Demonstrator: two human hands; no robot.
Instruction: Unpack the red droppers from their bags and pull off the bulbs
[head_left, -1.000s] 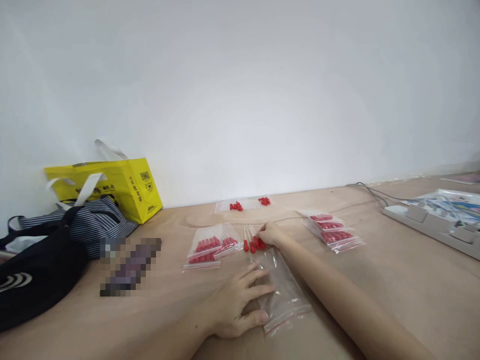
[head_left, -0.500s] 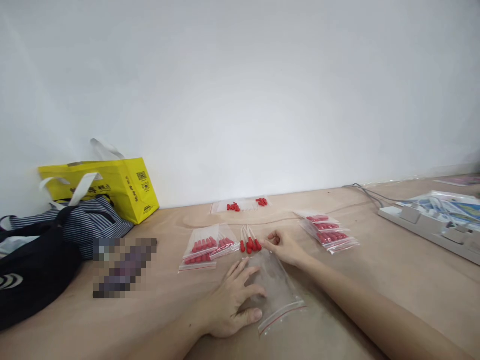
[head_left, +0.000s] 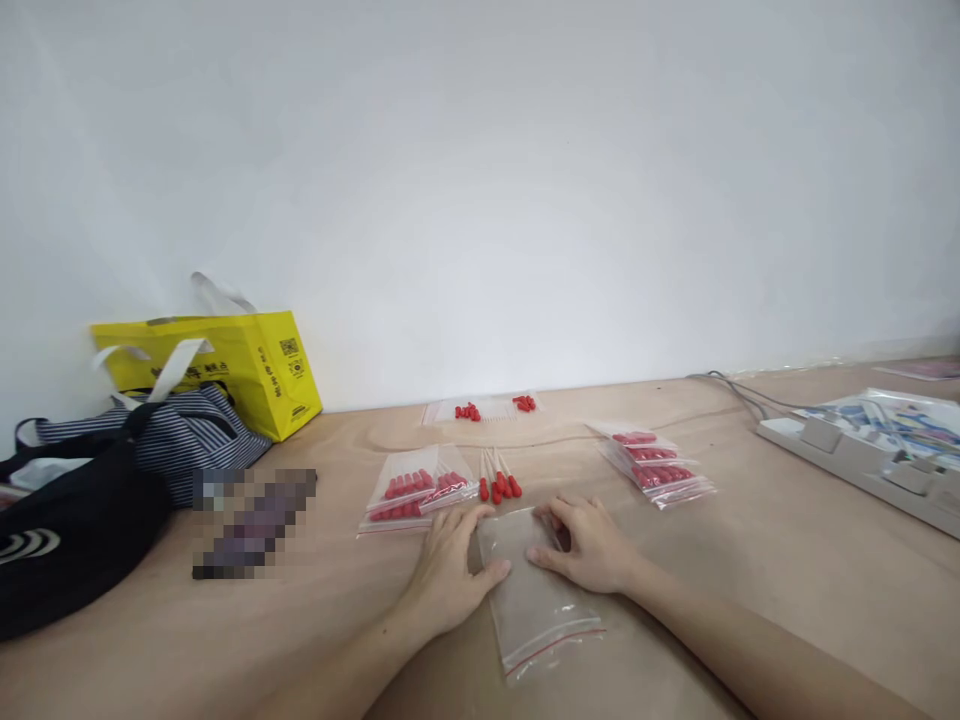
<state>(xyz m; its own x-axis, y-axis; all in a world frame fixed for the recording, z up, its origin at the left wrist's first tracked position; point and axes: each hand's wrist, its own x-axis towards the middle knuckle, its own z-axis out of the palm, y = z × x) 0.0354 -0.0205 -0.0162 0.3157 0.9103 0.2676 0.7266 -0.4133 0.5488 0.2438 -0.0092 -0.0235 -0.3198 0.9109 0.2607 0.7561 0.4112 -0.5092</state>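
Note:
A clear zip-lock bag (head_left: 536, 610) with a red line at its near end lies flat on the table in front of me. Beside its far left corner rests my left hand (head_left: 454, 568), thumb and fingers apart, the thumb at the bag's edge. On the far right part of the bag is my right hand (head_left: 592, 542), its fingers bent and its thumb apart from them, touching the plastic. Just beyond the bag, several thin pale sticks with red bulb ends (head_left: 499, 488) lie fanned out, untouched.
Filled bags of red-ended sticks lie at left (head_left: 409, 487) and right (head_left: 652, 460), with more red-ended sticks (head_left: 469, 411) near the wall. A yellow bag (head_left: 277, 370), striped bag and black bag stand left; a white power strip (head_left: 840, 460) sits right.
My right hand has left the red-ended sticks and come back onto the clear bag. My left hand has shifted to the bag's left edge. The bag lies slightly straighter.

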